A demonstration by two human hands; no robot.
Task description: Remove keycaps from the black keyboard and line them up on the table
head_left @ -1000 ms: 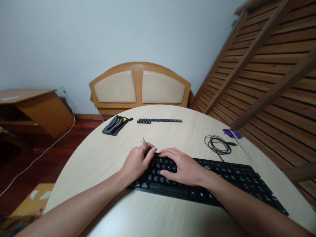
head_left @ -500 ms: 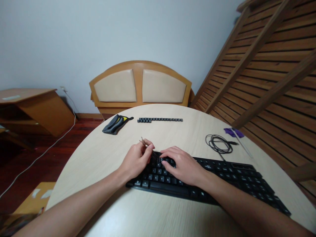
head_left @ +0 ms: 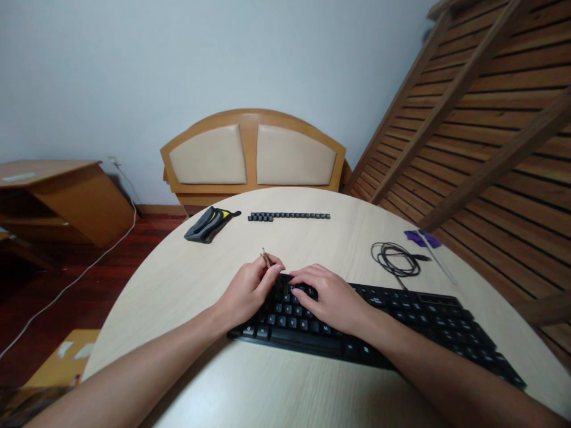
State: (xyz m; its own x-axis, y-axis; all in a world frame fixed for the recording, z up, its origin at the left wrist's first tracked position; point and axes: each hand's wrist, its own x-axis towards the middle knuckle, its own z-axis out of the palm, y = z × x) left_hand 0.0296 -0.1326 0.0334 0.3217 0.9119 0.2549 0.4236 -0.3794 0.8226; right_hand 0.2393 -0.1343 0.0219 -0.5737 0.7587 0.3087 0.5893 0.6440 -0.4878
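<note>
A black keyboard lies aslant on the round table, and several of its upper-left keys are under my hands. Closed at its upper-left corner, my left hand pinches a thin metal tool whose narrow end sticks up past the fingers. The tool's lower end is hidden by the hand. My right hand rests on the keys just to the right, thumb apart from the fingers and nothing visibly held. Beyond the hands, small black keycaps stand in a long row with a short second row at its left.
A grey, black and yellow folded pouch lies at the table's far left. To the right are a coiled black cable, a purple cloth and a thin white stick. A wooden headboard stands behind the table.
My left hand has shifted slightly to the right with the metal tool, whose tip now stands more upright. My right hand has stayed in place on the keys.
</note>
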